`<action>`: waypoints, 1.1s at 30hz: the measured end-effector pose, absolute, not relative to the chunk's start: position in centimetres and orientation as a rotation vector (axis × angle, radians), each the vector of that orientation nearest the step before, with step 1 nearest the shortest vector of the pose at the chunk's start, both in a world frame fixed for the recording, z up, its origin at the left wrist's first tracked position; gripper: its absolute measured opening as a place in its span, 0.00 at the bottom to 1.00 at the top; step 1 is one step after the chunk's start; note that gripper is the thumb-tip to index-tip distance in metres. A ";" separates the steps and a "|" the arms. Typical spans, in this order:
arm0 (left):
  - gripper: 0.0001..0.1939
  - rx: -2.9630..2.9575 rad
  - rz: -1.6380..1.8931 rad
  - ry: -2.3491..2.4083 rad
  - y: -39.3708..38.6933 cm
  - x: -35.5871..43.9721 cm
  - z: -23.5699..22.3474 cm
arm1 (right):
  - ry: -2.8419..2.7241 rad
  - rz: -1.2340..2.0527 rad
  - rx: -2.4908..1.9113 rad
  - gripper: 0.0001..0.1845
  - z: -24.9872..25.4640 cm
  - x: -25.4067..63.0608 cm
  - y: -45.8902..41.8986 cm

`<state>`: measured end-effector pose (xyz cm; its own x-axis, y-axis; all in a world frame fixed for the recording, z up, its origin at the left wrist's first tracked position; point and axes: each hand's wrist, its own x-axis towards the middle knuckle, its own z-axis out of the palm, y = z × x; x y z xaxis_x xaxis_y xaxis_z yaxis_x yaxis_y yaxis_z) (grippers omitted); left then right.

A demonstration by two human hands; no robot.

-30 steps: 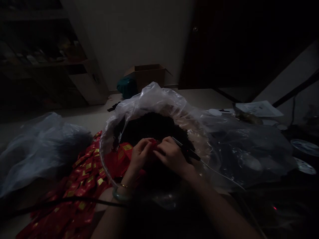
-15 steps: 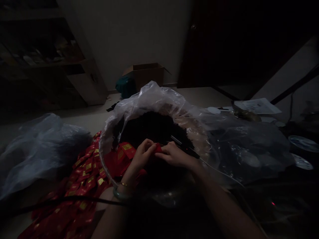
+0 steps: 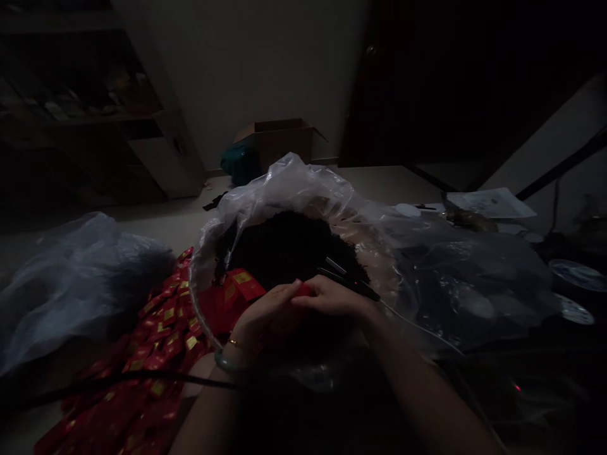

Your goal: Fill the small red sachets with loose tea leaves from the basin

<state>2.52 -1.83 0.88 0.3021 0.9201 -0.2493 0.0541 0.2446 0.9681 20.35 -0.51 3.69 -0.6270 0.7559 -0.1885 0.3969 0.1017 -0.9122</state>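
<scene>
Both hands meet over the near part of a round basket (image 3: 199,309) lined with clear plastic. My left hand (image 3: 270,309), with a bangle and a thin bracelet at the wrist, is closed round a small red packet (image 3: 301,292). From the right, my right hand (image 3: 332,296) pinches the same packet; most of it is hidden by fingers. A heap of dark, loose, leaf-like stuff (image 3: 289,246) fills the basket. Red packets with gold labels (image 3: 244,284) lie inside at its left. A dark bar-shaped device with a cord (image 3: 355,283) rests beside my right hand.
Many red packets (image 3: 161,341) are heaped left of the basket, next to a filled clear plastic bag (image 3: 90,278). More plastic sheeting (image 3: 469,284) and patterned dishes (image 3: 576,273) are on the right. A cardboard box (image 3: 284,139) and a teal bag (image 3: 239,164) stand by the wall.
My left hand has turned and flattened its fingers over the red packet, coming slightly lower and closer to me. My right hand stays almost in place, still on the packet.
</scene>
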 end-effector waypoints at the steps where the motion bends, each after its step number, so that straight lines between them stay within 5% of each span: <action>1: 0.06 1.159 0.783 1.078 -1.7 2.6 0.9 | -2.047 1.568 -1.131 0.20 3.7 20.4 -0.5; 7: 0.07 1.104 0.738 1.045 -1.3 2.6 2.2 | -1.899 1.560 -0.992 0.16 4.2 21.0 -0.4; 24: 0.13 1.258 0.745 1.055 -1.7 1.9 0.4 | -1.789 1.607 -1.143 0.35 3.8 21.9 0.1; 33: 0.11 1.043 0.630 0.902 -1.5 3.6 2.0 | -2.108 1.328 -1.070 0.25 3.4 22.0 0.2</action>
